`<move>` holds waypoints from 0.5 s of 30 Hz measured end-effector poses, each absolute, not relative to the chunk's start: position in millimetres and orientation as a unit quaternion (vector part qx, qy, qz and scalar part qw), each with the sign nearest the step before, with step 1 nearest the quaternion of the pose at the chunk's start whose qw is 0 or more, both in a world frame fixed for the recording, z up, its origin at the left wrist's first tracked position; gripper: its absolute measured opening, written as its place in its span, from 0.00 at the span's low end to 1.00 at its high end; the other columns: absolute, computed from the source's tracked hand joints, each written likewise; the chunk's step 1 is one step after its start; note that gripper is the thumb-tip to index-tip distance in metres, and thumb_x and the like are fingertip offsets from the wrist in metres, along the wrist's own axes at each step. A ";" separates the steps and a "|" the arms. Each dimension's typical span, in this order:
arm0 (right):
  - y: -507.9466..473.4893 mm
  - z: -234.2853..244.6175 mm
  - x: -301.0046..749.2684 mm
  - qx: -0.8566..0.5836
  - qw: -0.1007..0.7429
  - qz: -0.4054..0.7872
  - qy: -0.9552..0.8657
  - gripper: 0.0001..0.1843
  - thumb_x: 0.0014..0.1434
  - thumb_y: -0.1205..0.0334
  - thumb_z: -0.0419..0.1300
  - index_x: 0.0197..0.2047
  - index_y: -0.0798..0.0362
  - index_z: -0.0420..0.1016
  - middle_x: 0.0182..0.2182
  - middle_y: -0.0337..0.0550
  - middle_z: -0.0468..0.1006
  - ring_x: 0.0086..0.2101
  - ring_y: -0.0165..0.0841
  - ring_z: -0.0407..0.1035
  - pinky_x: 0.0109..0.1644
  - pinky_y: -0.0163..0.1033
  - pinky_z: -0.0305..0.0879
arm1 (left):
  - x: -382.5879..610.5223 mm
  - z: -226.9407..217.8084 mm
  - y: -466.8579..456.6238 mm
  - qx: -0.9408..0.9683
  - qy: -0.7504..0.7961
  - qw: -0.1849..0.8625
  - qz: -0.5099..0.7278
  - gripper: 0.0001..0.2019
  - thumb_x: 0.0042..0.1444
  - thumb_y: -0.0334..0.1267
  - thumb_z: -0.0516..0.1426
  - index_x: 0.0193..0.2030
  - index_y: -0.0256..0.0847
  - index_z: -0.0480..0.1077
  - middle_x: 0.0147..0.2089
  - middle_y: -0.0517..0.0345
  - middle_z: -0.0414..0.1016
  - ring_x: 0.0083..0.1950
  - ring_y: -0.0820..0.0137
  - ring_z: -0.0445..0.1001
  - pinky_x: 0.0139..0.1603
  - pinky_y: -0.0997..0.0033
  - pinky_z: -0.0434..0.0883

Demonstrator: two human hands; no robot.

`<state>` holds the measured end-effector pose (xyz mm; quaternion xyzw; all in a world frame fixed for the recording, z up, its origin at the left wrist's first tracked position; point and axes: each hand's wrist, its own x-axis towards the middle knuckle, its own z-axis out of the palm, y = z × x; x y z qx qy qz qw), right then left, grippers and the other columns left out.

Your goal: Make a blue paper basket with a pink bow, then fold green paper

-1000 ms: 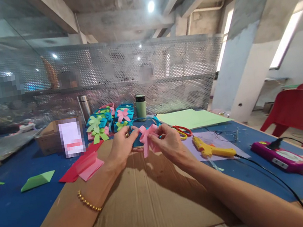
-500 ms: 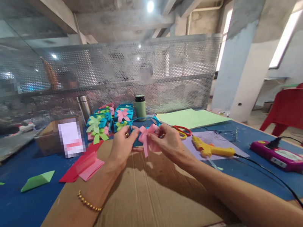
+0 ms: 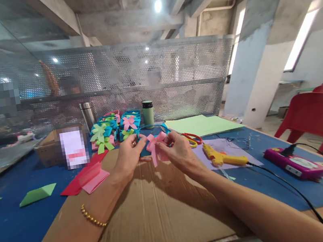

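Note:
A pink paper flower [image 3: 154, 148] is held up in front of me over the cardboard sheet [image 3: 145, 213]. My right hand [image 3: 180, 148] pinches its right-hand petals between thumb and fingers. Behind the flower shows a blue paper piece [image 3: 145, 151], partly hidden by the petals and fingers. My left hand [image 3: 131, 152] is closed on the left edge of that blue piece, its thumb and forefinger close to the flower. Whether the flower is fixed to the blue piece, I cannot tell.
Finished-looking paper flowers [image 3: 99, 133] on blue paper stand behind, near a steel flask [image 3: 88, 115] and green cup [image 3: 148, 115]. Right are scissors [image 3: 193, 138], a yellow glue gun [image 3: 225, 159] and purple power strip [image 3: 295, 163]. Folded pink paper [image 3: 96, 181] lies left.
The view has shifted slightly. Both hands keep their grip, and the pink flower stays in nearly the same place between them.

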<state>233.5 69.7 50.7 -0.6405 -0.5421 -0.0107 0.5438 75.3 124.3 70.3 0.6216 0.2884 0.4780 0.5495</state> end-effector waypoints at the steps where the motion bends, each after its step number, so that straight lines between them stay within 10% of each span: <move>1: 69.2 51.0 233.2 -0.641 0.542 -0.013 -0.544 0.13 0.53 0.50 0.62 0.28 0.49 0.67 0.25 0.37 0.74 0.25 0.31 0.65 0.30 0.38 0.56 | 75.3 69.8 124.9 0.622 0.289 0.550 0.477 0.12 0.56 0.44 0.64 0.40 0.38 0.72 0.33 0.60 0.68 0.31 0.72 0.71 0.28 0.65 0.82; 15: 56.5 68.3 248.3 -0.576 0.574 -0.122 -0.569 0.09 0.67 0.56 0.51 0.36 0.49 0.66 0.29 0.40 0.73 0.28 0.32 0.67 0.35 0.39 0.63 | 70.6 65.8 142.0 0.606 0.290 0.561 0.484 0.18 0.50 0.49 0.66 0.41 0.38 0.73 0.36 0.57 0.73 0.33 0.70 0.73 0.26 0.69 0.80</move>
